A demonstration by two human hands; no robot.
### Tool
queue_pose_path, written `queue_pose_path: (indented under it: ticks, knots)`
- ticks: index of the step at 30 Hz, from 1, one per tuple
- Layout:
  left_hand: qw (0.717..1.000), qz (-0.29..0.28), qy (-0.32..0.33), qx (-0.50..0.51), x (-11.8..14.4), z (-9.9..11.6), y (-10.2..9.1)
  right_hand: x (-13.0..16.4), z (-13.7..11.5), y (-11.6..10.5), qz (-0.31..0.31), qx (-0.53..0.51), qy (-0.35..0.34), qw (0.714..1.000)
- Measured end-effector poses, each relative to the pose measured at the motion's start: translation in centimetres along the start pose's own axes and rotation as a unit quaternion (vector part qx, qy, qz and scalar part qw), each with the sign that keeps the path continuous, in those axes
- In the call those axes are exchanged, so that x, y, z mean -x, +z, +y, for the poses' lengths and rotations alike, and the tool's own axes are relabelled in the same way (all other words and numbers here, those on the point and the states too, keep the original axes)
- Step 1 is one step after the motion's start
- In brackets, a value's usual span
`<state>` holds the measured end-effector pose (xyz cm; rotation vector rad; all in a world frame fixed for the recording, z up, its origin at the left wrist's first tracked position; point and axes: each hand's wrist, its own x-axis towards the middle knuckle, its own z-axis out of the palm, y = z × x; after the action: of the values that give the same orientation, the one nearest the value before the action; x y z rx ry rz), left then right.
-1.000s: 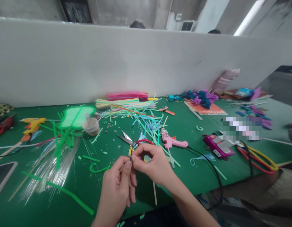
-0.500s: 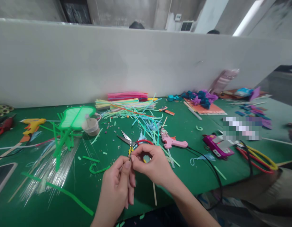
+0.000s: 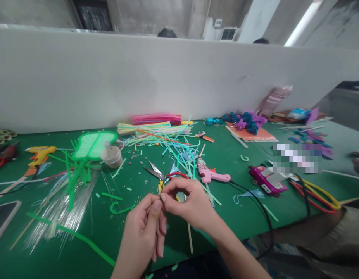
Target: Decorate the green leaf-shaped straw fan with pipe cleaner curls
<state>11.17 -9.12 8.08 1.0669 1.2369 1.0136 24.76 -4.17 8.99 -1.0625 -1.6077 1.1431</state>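
Observation:
My left hand and my right hand meet at the fingertips above the table's near middle. Thumb and forefinger of each are pinched together on a thin dark strand that pokes up between them. It is too small for me to tell its kind, and its lower part is hidden by the fingers. Just beyond lie scissors with their blades apart, pointing away to the left. Under my right hand, partly covered, are yellow and red handles. A thin wooden stick reaches out below my right wrist.
A pink glue gun with a black cord lies on the right, near a purple stapler-like tool. Pipe cleaners are heaped at the back. On the left are a green fan-shaped piece, a plastic cup and a yellow glue gun.
Both hands stay together in nearly the same place, with only slight finger movement. The dark strand between the fingertips has shifted slightly.

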Motion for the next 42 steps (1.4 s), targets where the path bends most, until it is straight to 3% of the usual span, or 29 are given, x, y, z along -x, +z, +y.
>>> queue_pose_path:
  ticks: [10,14,19,24,32,37,42]
  knots:
    - [1.0,-0.007,0.002,-0.003,0.0,-0.2,-0.2,0.1,0.1,0.1,0.004,-0.003,-0.013,1.0]
    - [0.995,-0.044,-0.038,0.085,-0.1,-0.1,-0.4,0.2,0.2,0.3,0.001,-0.004,-0.03,1.0]
    - [0.959,-0.09,-0.103,0.246,-0.1,0.5,-1.0,0.3,0.4,-0.3,0.007,0.043,-0.068,0.997]
    - [0.946,-0.103,-0.12,0.284,0.2,0.9,-1.8,0.2,-0.6,-2.0,0.033,0.156,-0.144,0.977]
    - [0.966,-0.063,-0.099,0.231,0.2,1.0,-1.9,-0.7,-3.1,-2.8,-0.073,0.227,-0.252,0.938]
    - [0.978,-0.067,-0.088,0.175,0.2,1.2,-1.5,-1.8,-3.9,-2.9,-0.178,0.228,-0.243,0.926]
    - [0.983,-0.068,-0.081,0.15,0.6,1.0,-1.4,-2.6,-4.2,-2.9,-0.221,0.245,-0.23,0.916]
